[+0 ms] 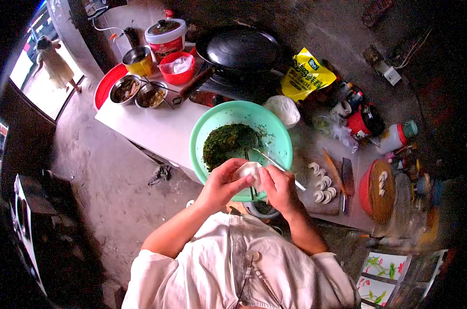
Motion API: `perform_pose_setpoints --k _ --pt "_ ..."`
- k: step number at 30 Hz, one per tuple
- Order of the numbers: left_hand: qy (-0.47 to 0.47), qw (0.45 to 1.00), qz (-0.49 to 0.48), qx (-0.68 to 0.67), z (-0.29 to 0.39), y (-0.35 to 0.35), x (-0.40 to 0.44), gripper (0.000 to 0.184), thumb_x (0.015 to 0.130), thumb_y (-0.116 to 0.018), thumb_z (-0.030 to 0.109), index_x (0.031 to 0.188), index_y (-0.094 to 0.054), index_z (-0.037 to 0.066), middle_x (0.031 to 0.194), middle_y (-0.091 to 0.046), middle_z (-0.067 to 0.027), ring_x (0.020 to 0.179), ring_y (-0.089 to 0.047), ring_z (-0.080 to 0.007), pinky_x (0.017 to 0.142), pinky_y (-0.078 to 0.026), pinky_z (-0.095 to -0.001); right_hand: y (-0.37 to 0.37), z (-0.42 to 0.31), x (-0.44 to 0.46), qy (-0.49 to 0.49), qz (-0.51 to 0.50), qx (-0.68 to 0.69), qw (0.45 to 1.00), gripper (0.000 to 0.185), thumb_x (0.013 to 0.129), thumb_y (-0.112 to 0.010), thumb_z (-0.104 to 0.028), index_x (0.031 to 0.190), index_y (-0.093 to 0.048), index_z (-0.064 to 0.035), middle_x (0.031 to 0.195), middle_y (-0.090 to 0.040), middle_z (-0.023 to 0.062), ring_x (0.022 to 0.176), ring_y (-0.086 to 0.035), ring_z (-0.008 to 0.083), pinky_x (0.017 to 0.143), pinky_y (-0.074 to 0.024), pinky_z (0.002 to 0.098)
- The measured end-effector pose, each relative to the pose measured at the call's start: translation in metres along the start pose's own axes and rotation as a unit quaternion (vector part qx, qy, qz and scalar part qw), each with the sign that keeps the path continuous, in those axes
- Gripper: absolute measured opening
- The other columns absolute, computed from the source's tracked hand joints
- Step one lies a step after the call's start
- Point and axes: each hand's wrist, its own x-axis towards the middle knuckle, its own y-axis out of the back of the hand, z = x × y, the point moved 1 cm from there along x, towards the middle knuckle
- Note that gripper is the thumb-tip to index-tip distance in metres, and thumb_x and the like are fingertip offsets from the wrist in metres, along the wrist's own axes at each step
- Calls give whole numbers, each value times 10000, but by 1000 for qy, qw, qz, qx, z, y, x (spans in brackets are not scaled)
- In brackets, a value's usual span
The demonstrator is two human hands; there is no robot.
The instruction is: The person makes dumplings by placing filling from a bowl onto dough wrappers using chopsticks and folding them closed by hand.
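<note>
My left hand (224,184) and my right hand (280,188) are closed around a white dumpling (251,170), pinching its dough between the fingers. Whatever is inside the dough is hidden. Both hands are over the near rim of a light green basin (200,138). Dark green chopped filling (223,143) lies in it, mostly on the left. A metal utensil (274,160) leans across the basin's right side, and dark chopsticks (252,191) show beneath my hands. Right of the basin, several shaped dumplings (323,183) rest in rows on a board.
A rolling pin (335,170) and a knife (347,177) lie beyond the dumplings. White flour fills a bowl (283,110) behind the basin. Farther back are a black pan (238,49), a yellow bag (306,76) and metal bowls (124,90). A person (54,64) is by the doorway.
</note>
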Motion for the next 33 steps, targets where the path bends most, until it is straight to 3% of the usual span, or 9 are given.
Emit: perform_pose_setpoints --k 7,15,19,21,25,28,29,31,33 --pt "-21 999 -1 46 3 -2 5 324 778 -598 59 1059 -451 -9 973 -531 -56 895 -516 -115 799 -432 -248 2 4 -4 29 21 -12 999 186 833 -491 -138 710 -468 0 558 -500 173 483 -528 297 440 -376 357" --pt "9 999 -6 34 9 -11 13 331 781 -581 18 1074 -431 -16 1010 -527 -63 937 -514 -122 836 -415 -251 9 15 -9 -92 24 93 991 171 843 -465 -131 739 -502 0 555 -499 172 487 -518 291 441 -359 354" --pt "3 1000 -3 22 4 -13 18 384 740 -619 27 1079 -439 7 1006 -525 -56 922 -521 -145 796 -439 -265 14 9 -6 -47 82 84 992 200 849 -467 -164 748 -498 5 542 -496 153 482 -522 272 448 -367 356" --pt "0 1000 -8 17 5 -13 19 396 737 -622 28 1086 -435 10 1010 -525 -56 923 -523 -147 790 -441 -265 21 12 -8 -114 -18 7 993 212 846 -457 -130 699 -498 17 531 -508 89 469 -512 175 452 -374 297" --pt "18 1000 -16 -9 5 -12 21 340 783 -574 8 1082 -412 -2 1006 -528 -72 932 -526 -135 804 -430 -246 10 18 -10 -62 42 51 996 272 856 -449 -170 664 -507 14 509 -513 90 449 -519 169 446 -374 295" --pt "24 999 -26 -32 1 -8 22 323 785 -578 24 1067 -423 2 979 -539 -61 900 -537 -129 781 -442 -242 22 17 -7 -137 -24 27 990 266 859 -436 -168 681 -507 15 527 -519 109 450 -524 199 451 -379 304" --pt "26 999 -38 -25 0 -7 22 312 785 -582 34 1057 -431 4 962 -546 -54 881 -544 -125 773 -448 -242 19 24 -8 -54 37 17 998 260 856 -433 -157 675 -508 14 515 -505 119 442 -517 235 456 -382 317" --pt "33 999 -38 -16 2 -6 22 300 785 -585 42 1046 -443 3 942 -552 -47 867 -547 -121 770 -453 -243 22 14 1 -61 41 27 997 255 848 -456 -196 690 -537 -13 551 -512 162 521 -531 327 456 -379 376" --pt "38 999 -38 -8 3 -7 22 289 784 -588 50 1036 -455 2 923 -559 -40 853 -550 -116 767 -459 -245 19 17 0 -42 31 29 998 239 843 -466 -188 695 -537 -13 552 -511 162 518 -530 325 455 -379 373"
